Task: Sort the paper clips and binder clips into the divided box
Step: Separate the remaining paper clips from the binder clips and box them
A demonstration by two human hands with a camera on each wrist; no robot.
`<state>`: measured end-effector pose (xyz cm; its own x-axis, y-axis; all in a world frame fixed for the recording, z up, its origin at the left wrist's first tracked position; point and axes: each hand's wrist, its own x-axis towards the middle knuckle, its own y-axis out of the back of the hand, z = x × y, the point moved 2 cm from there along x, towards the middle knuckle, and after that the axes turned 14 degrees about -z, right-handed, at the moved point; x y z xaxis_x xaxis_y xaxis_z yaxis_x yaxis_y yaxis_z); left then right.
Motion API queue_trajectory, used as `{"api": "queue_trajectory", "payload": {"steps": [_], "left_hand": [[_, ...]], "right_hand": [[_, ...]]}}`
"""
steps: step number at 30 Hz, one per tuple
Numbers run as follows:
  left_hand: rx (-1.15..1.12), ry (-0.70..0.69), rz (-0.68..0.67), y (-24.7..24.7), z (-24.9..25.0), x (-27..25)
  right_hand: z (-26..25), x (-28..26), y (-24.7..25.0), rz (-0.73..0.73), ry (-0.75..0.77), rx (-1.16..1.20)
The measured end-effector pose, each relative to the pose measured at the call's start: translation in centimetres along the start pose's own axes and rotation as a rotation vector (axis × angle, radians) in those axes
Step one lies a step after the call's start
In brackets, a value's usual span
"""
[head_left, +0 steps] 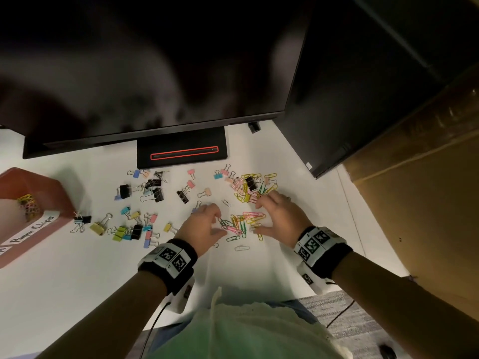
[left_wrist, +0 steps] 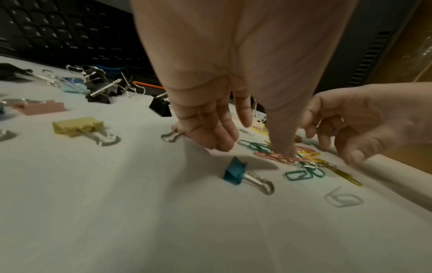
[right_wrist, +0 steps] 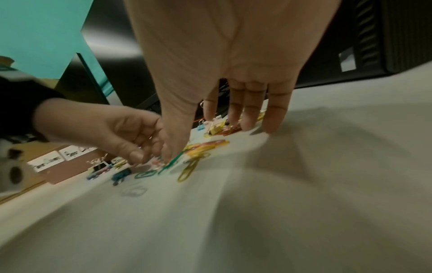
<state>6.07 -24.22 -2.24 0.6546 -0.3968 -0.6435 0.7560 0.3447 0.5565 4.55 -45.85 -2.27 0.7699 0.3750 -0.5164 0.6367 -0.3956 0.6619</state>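
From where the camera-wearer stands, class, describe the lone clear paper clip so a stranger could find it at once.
Start at the white desk, then the pile of coloured paper clips between the left hand and right hand. Just nearer the person lies the clear paper clip, alone; it is pale, its neighbours bright.

Head view looks steeply down; both low, close wrist views share the paper clips (head_left: 242, 224).

White table (head_left: 77, 281), scattered binder clips (head_left: 129, 229), paper clips (head_left: 243, 224)
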Motion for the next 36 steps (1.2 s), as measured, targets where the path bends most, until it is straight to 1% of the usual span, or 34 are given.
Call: {"api": "queue_trajectory", "payload": {"steps": [3, 5, 6, 8, 10, 12, 15, 20, 26, 30, 32, 36], "left_hand": [[0.032, -0.015, 0.0, -0.6, 1.1, 0.0], [0.109, -0.034, -0.028, -1.7, 1.9, 0.2], [0.138, -0.044, -0.039, -2.3, 2.2, 0.5], [0.159, -0.067, -0.021, -3.0, 2.6, 1.0], [0.125, -0.1, 0.03, -2.8, 2.8, 1.4], [0.067, -0.125, 0.052, -2.2, 2.6, 1.7], [0.03, -0.143, 0.042, -1.5, 2.3, 1.8], [0.038, -0.128, 0.032, -0.4, 0.9, 2.0], [0.158, -0.11, 0.023, -0.3, 0.4, 2.3], [0.266, -0.08, -0.003, -0.4, 0.5, 2.5], [0.306, -0.078, -0.021, -0.4, 0.5, 2.5], [0.333, -0.149, 0.032, -0.6, 0.1, 2.4]], "right_hand": [[-0.6, -0.1, -1.4, -0.082, -0.014, -0.02], [-0.9, 0.2, -2.0, -0.096, -0.013, 0.002], [-1.0, 0.4, -2.1, -0.091, -0.002, 0.02], [-1.4, 0.9, -2.2, -0.074, 0.034, 0.056], [-1.6, 1.6, -2.1, -0.04, 0.066, 0.084], [-1.7, 2.2, -1.7, -0.011, 0.081, 0.091], [-1.9, 3.2, -0.7, -0.026, 0.063, 0.093], [-2.3, 4.2, 0.3, -0.139, -0.008, 0.017], [-2.7, 4.3, 0.2, -0.171, -0.052, -0.012], [-2.6, 4.2, 0.4, -0.15, -0.057, 0.066], [-2.7, 4.3, 0.4, -0.167, -0.06, 0.04], [-2.9, 4.4, 0.4, -0.181, -0.082, -0.003]]}}
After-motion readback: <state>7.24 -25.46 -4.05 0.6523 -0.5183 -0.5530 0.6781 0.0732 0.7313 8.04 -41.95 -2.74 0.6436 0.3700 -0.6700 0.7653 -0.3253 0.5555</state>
